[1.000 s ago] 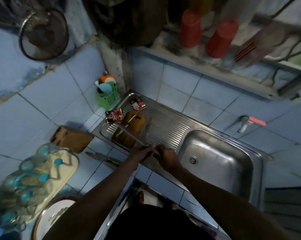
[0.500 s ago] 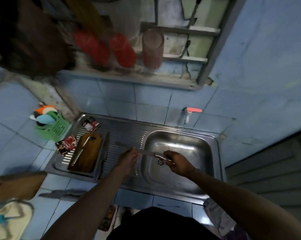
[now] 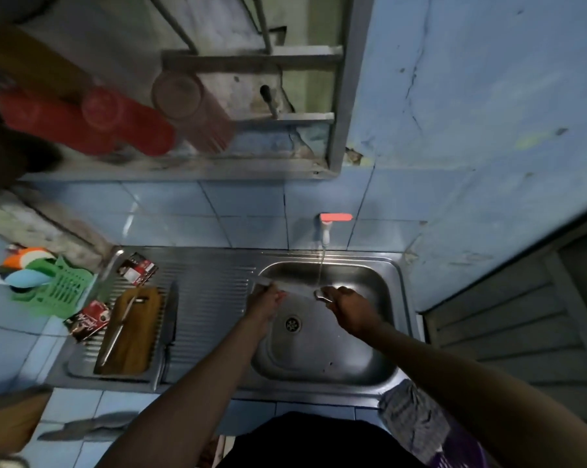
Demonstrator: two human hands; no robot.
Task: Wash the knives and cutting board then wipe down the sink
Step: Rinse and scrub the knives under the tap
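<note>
head view: i see my right hand (image 3: 347,307) curled around the handle of a long steel knife (image 3: 285,286), holding it level over the stainless steel sink basin (image 3: 322,352) under a thin stream from the white tap with a red lever (image 3: 329,224). my left hand (image 3: 266,300) touches the blade near its tip, though whether its fingers pinch it i cannot tell. the brown wooden cutting board (image 3: 133,329) lies on the ribbed drainboard with a second steel knife (image 3: 118,327) on top; a dark-handled knife (image 3: 172,319) rests just beside it.
</note>
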